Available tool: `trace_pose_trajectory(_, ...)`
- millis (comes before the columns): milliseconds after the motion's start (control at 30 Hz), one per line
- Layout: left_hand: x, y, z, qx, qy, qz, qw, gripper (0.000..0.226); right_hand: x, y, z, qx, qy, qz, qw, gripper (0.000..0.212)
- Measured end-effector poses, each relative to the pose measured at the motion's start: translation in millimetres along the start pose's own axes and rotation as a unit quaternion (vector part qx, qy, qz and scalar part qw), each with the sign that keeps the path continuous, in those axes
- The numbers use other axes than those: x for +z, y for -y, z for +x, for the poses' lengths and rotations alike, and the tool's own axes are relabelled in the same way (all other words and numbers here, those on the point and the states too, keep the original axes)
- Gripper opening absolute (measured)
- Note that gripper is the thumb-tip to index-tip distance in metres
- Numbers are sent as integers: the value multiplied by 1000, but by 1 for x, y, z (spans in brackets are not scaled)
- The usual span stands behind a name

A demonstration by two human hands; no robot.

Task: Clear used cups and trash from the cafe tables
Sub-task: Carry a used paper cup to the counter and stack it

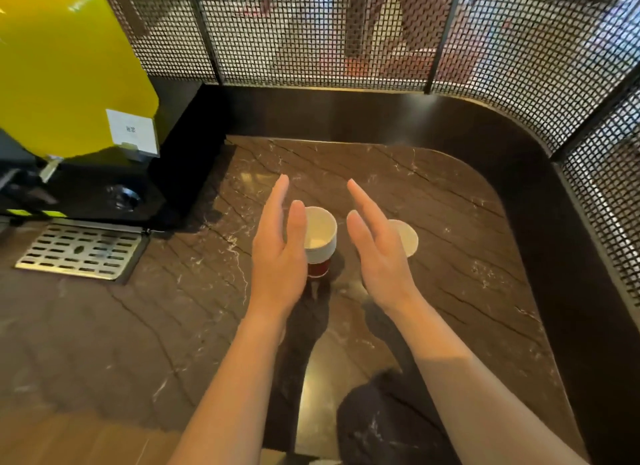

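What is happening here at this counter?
A person holds both hands open over the dark marble counter. The left hand is close beside a white and red paper cup. The right hand partly hides a second white cup. Neither cup is gripped yet.

L hand (pixel 280 256), R hand (pixel 379 253): bare; forearms bare up to frame edge.

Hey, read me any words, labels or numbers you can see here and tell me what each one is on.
White label on the yellow drink dispenser: small dark characters, too blurred to read.
Paper cup with the red base: no print that can be made out.
Nothing else here shows text.
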State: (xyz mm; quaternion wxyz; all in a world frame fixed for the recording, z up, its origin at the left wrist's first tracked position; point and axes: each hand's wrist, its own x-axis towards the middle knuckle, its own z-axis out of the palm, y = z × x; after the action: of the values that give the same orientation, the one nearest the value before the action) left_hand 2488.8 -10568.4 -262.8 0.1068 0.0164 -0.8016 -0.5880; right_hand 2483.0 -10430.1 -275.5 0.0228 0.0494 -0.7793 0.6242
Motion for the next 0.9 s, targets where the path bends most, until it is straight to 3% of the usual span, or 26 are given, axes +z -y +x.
trace_pose_trajectory(133,-9,27,-7,-70,27,8,997,68,18,-17,-7,46,21,28,998,81)
trace_pose_trajectory(300,-7,35,-13,-101,72,6,992,69,26,-23,-13,66,30,32,997,81)
trace_pose_trajectory(433,-12,0,-7,-46,88,-19,995,78,9,15,-10,23,-28,24,999,76)
trace_pose_trajectory(567,-5,-48,2,36,112,-4,993,96,-26,56,-13,-28,-84,18,996,57)
trace_pose_trajectory(633,7,-61,1,58,131,-7,990,94,-41,63,-19,-41,-101,16,994,64)
trace_pose_trajectory(733,29,-63,-3,54,157,-16,986,81,-58,56,-30,-36,-119,17,992,67)
trace_pose_trajectory(900,53,-62,-8,17,180,-13,983,80,-71,36,-32,4,-141,9,990,69)
